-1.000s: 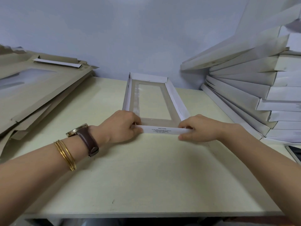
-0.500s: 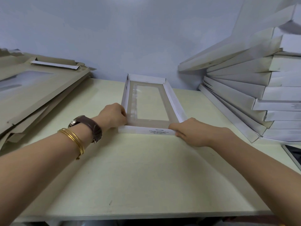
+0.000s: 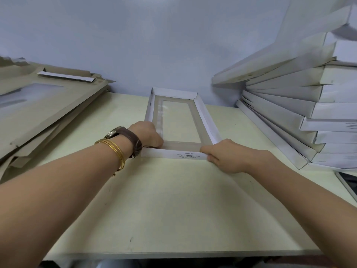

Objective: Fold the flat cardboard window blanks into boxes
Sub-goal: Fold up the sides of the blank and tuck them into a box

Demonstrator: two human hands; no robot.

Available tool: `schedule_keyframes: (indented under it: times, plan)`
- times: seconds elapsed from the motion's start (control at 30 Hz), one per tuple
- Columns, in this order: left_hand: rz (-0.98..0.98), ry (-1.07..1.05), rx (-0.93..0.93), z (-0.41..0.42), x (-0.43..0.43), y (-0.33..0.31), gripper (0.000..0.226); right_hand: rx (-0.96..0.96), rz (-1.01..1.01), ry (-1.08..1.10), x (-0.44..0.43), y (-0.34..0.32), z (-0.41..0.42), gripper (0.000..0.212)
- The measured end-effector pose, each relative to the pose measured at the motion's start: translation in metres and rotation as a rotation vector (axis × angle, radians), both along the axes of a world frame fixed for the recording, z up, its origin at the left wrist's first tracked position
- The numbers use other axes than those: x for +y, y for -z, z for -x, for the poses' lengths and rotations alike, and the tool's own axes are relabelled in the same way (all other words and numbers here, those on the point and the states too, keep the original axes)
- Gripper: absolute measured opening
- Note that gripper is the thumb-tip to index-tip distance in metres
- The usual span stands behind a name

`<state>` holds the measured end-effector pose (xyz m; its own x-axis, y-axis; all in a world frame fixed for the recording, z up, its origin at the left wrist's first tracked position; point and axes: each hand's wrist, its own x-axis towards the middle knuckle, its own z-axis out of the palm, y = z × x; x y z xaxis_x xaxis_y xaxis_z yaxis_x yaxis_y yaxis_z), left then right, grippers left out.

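From the head camera, a half-formed window box (image 3: pixel 205 118) lies in the middle of the pale table (image 3: pixel 173 200), its long axis running away from the person. All four white walls stand up around the brown floor panel and its clear window. The near wall carries a small block of printed text (image 3: pixel 188 154) (too small to read).

The left hand (image 3: pixel 148 134) sits on the near left corner, knuckles up, with its fingers curled down over the wall into the box. The fingertips are hidden, but the hand grips the cardboard there. The right hand (image 3: pixel 228 155) holds the near right corner. Its thumb presses the outer face of the near wall and its fingers hook over the top edge, pinching the wall between them.

The left wrist wears a wristwatch (image 3: pixel 123 140) on a brown strap, with gold bangles (image 3: pixel 114 151) just behind it.

At the left of the table, a sloping pile of flat blanks (image 3: pixel 48 105) lies brown side up, with a window showing in the top one. At the right, a tall stack of folded boxes (image 3: pixel 289 117), white side out, leans against the wall (image 3: pixel 135 45).
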<state>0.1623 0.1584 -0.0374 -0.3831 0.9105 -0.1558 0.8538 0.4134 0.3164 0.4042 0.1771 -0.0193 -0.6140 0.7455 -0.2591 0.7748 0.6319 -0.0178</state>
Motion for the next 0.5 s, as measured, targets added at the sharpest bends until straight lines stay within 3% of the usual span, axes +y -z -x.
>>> schedule_keyframes:
  times: [0.27, 0.5]
  plan:
    - [0.018, 0.057, 0.117, -0.0004, 0.0030, 0.0030, 0.014, 0.001, -0.001, 0.008, -0.0014, -0.0010, 0.0004, 0.018]
    - [0.004, 0.032, 0.020, 0.0031, -0.0011, -0.0044, 0.008, -0.008, -0.011, -0.006, -0.0010, -0.0008, 0.0004, 0.018]
